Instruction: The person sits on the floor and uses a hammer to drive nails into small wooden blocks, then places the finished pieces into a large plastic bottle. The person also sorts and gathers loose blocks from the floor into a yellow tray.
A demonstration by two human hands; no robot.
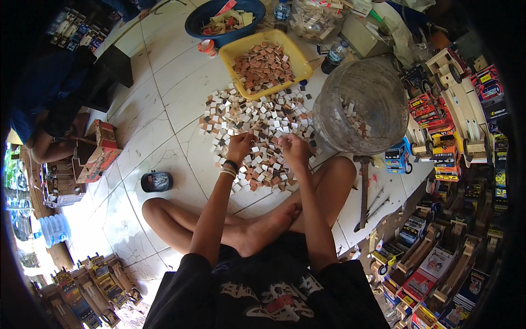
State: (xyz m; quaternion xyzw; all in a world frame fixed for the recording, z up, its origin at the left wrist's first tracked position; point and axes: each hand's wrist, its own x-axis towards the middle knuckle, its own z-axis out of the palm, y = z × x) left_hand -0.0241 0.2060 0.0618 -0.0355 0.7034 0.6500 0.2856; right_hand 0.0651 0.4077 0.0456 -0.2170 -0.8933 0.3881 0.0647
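Observation:
Small flat square pieces [276, 163], white, dark and reddish-brown, lie spread in a loose pile on the tiled floor before my crossed legs. Over the pile's left part, my left hand [239, 147] is closed, its fingertips drawn together; whatever they pinch is too small to make out. My right hand [296, 151] is closed likewise a short way to the right, the fingers bent toward the left hand. Something pale shows at its fingertips, but I cannot tell what. Just beyond the pile stands a yellow basin [301, 61] holding more of the squares, mostly brown side up.
A large worn round tub [361, 82] with a few squares stands right of the pile, a hammer [364, 192] by my right knee. Left lies a small dark tray of nails [156, 181]. A blue basin [192, 24] holds scraps. Toy trucks [427, 257] crowd the right; another person sits left.

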